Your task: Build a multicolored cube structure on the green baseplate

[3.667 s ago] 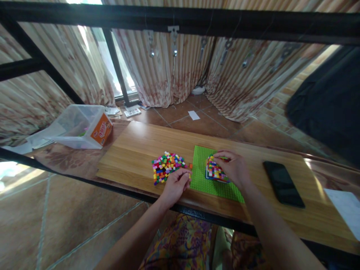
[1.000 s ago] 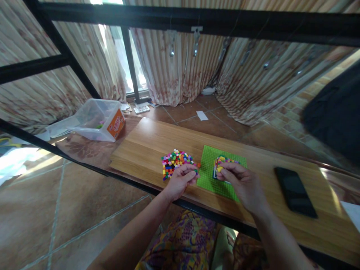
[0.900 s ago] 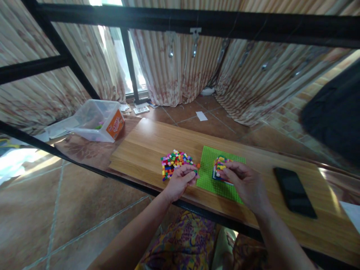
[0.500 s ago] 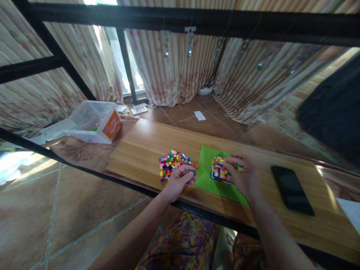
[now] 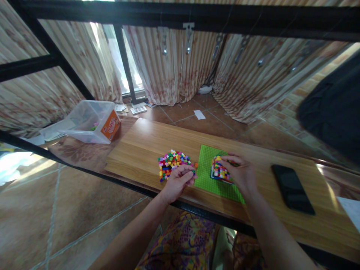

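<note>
A multicoloured structure of small toy bricks (image 5: pixel 219 171) stands on a green studded baseplate (image 5: pixel 204 165). Over its right side bends my right hand (image 5: pixel 239 168), closed, thumb and fingertips against the upper bricks; whether a loose brick is under the fingertips is hidden. My left hand (image 5: pixel 178 180) is palm up between the baseplate and a pile of loose toy bricks (image 5: pixel 173 159). Its thumb and fingers pinch a small dark green toy brick (image 5: pixel 193 171), only partly visible. An orange brick (image 5: pixel 196 164) lies by the baseplate's left edge.
A black phone (image 5: pixel 292 189) lies on the wooden board (image 5: pixel 140 146), right of the baseplate. A clear plastic bin (image 5: pixel 87 122) with an orange label sits beyond the board's left end. Dark metal bars (image 5: pixel 180 13) cross the upper view, before curtains (image 5: pixel 171 75).
The view has shifted very slightly. My right hand has shifted a little to the left over the brick structure; my left hand keeps its pinch in nearly the same place.
</note>
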A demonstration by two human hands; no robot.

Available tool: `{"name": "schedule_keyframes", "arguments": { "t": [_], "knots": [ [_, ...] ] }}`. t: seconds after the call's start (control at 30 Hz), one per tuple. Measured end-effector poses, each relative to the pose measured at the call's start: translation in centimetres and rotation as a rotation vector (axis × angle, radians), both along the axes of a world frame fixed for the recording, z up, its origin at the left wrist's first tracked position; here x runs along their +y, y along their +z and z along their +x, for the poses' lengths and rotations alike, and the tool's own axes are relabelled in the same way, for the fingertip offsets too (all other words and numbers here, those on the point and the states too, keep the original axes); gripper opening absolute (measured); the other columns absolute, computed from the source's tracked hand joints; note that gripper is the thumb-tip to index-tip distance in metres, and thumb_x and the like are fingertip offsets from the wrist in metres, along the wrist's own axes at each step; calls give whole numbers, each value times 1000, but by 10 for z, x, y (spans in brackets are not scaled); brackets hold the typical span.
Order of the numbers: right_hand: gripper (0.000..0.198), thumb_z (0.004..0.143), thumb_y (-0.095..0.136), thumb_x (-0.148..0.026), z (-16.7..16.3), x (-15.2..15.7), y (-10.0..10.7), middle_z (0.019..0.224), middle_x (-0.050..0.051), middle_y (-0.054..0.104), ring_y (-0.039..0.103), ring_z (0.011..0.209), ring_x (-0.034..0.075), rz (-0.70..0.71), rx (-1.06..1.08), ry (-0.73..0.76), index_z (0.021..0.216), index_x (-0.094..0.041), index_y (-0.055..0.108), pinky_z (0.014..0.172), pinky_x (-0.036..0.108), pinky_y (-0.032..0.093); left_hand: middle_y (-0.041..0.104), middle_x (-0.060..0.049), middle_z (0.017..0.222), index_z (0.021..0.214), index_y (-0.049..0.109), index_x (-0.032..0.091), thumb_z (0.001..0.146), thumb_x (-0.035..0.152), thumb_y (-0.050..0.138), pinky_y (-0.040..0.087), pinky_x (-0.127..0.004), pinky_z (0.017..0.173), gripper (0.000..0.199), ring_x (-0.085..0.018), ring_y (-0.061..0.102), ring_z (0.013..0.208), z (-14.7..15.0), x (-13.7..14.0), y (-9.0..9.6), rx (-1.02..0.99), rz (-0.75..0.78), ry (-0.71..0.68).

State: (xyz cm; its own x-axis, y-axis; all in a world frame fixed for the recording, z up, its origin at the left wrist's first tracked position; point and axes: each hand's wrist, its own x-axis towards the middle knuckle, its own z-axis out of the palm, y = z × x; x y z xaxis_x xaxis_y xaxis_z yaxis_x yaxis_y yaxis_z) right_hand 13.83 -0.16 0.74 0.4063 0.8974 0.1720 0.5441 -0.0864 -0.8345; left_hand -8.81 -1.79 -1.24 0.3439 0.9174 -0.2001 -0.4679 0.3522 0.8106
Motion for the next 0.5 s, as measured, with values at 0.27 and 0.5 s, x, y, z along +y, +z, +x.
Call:
{"name": "schedule_keyframes", "arguments": {
  "t": [0.27,0.5],
  "knots": [
    [23,70,72,-40,5,1,5,109,7,69,65,98,23,46,71,-5,82,-21,75,86,38,52,68,-2,71,94,63,14,72,36,76,36,-18,49,33,-6,53,53,-1,0,0,14,-2,-6],
    [27,76,64,-45,2,11,10,98,6,73,66,96,24,-29,-99,42,85,-22,76,90,39,49,68,-2,71,92,63,14,72,36,76,35,-19,49,33,-6,53,52,-1,0,0,0,-5,-5]
  ]
}}
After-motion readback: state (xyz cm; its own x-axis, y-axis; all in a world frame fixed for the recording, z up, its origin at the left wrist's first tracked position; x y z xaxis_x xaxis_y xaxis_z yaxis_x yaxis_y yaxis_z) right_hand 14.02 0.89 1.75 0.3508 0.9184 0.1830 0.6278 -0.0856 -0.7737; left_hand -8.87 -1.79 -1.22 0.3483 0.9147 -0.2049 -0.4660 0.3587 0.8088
